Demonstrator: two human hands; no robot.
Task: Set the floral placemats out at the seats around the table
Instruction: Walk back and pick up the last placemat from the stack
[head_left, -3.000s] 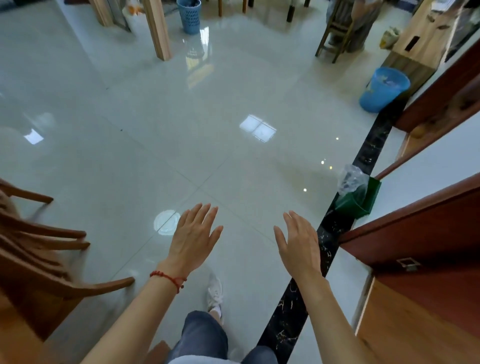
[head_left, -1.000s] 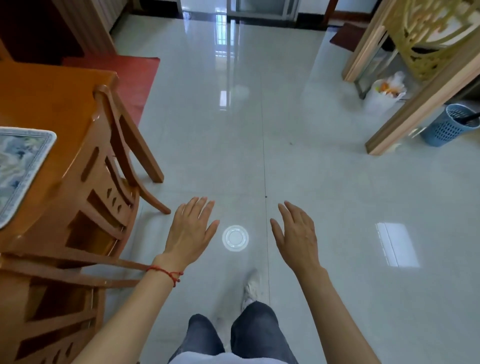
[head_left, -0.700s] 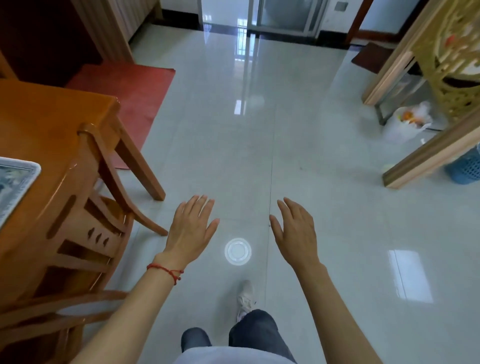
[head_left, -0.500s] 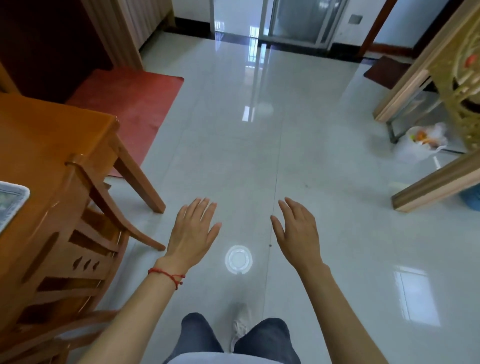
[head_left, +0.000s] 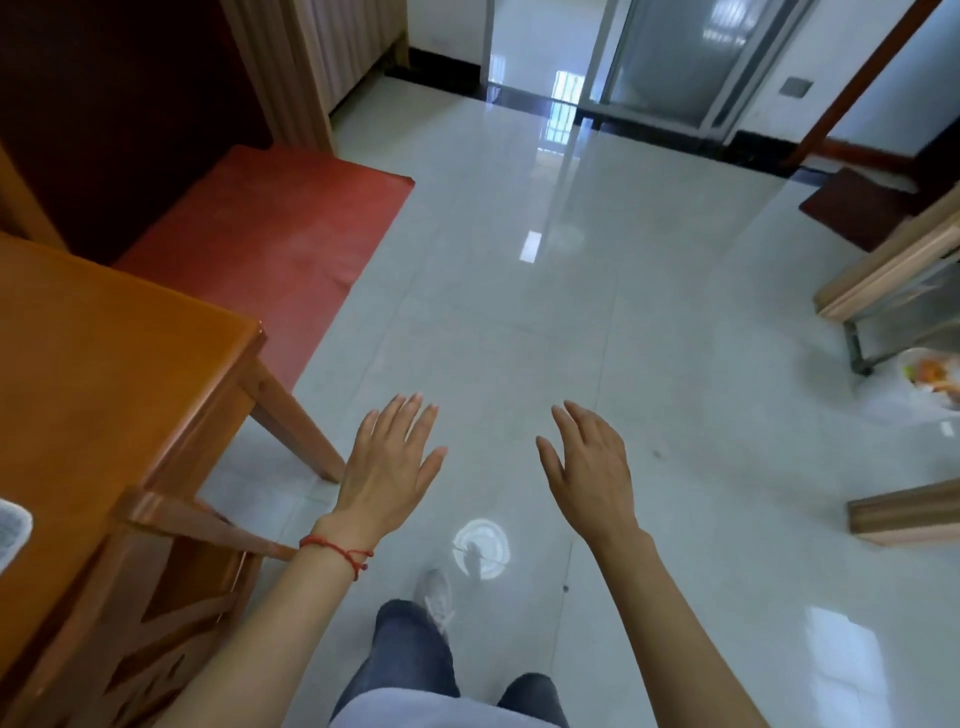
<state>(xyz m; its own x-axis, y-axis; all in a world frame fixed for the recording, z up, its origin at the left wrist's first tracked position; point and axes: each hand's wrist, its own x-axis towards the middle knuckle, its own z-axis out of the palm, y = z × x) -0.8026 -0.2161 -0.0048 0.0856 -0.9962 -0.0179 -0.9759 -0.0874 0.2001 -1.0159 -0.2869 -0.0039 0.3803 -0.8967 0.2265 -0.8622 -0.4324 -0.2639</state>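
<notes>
Glossy pale floor tiles (head_left: 597, 322) fill most of the view, with a red mat (head_left: 270, 218) at ten o'clock and the orange wooden table (head_left: 93, 364) at nine o'clock, a chair (head_left: 156, 597) tucked in at its corner. Both the left hand (head_left: 387, 467) and the right hand (head_left: 589, 467) hover empty over the floor with fingers spread, gripping nothing. Only a pale corner of what is probably a placemat (head_left: 13, 535) shows at the table's eight o'clock edge, its pattern too cropped to read, so the sensible move is to round the table corner toward the next seat without clipping the chair.
</notes>
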